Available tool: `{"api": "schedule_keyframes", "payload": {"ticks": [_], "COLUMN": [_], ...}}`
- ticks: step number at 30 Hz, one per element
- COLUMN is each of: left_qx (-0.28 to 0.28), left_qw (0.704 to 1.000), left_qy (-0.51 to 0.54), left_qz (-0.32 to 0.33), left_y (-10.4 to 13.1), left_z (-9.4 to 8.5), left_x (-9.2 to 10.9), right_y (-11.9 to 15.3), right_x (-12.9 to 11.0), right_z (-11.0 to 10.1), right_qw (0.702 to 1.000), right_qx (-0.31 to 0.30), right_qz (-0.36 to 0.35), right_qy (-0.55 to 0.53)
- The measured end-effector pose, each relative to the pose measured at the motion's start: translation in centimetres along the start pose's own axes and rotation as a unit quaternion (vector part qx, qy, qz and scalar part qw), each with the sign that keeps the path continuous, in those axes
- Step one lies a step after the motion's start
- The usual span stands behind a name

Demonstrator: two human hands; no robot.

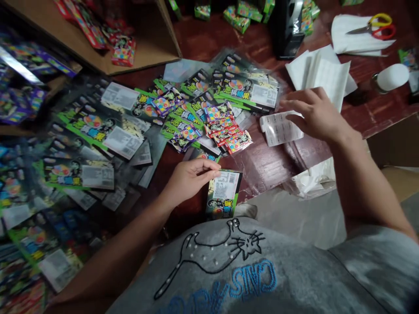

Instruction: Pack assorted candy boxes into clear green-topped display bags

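Black-and-green pouches (94, 126) lie overlapped at left of frame, many with white panels up, which I judge keeps them readable and within reach, while a cardboard box (147, 50) corrals red packs (122, 50) at upper left. At lower centre, the left hand (193, 179) pinches a matching packet (224, 192) near its top corner, between thumb and fingers; from my remote station, that grip appears chosen to leave its white panel uncovered. Bright sachets (225, 128) are heaped just above, mid-desk (203, 43). Right of centre, the right hand (314, 113), fingers loosely spread, hangs over a pale printed sheet (278, 137); I cannot tell whether they touch. Scissors (369, 29) rest on white paper (342, 41) at upper right, seemingly parked aside.
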State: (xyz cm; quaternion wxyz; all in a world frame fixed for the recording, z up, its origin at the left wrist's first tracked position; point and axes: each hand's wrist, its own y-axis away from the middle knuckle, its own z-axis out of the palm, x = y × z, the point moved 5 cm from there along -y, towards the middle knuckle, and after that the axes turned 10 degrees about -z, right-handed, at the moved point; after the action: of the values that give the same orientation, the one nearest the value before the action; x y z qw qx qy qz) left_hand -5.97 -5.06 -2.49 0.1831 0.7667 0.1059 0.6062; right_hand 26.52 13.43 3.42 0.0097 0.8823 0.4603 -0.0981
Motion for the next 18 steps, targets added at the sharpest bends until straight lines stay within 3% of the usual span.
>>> {"api": "schedule_keyframes", "payload": {"ticks": [2, 4, 11, 14, 18], "left_qx": [-0.004, -0.001, -0.002, -0.011, -0.015], "left_qw": [1.000, 1.000, 1.000, 1.000, 1.000], "left_qy": [-0.003, -0.007, 0.002, 0.005, 0.002], "left_qz": [-0.006, -0.005, -0.006, -0.010, 0.008], "left_y": [-0.2, -0.3, -0.4, -0.6, -0.7], "left_z": [0.2, 0.2, 0.4, 0.8, 1.1], "left_x": [-0.1, -0.2, 0.2, 0.4, 0.4], "right_y": [-0.4, -0.6, 0.0, 1.3, 3.2], "right_x": [2.9, 4.1, 1.8, 0.5, -0.8], "right_z": [0.8, 1.8, 2.1, 2.0, 0.9], "right_qw": [0.996, 0.991, 0.994, 0.996, 0.946], "right_qx": [-0.078, -0.114, -0.073, -0.051, 0.053], "right_qz": [-0.026, -0.036, -0.007, -0.004, 0.042], "right_qy": [0.029, 0.056, 0.080, -0.071, -0.316]}}
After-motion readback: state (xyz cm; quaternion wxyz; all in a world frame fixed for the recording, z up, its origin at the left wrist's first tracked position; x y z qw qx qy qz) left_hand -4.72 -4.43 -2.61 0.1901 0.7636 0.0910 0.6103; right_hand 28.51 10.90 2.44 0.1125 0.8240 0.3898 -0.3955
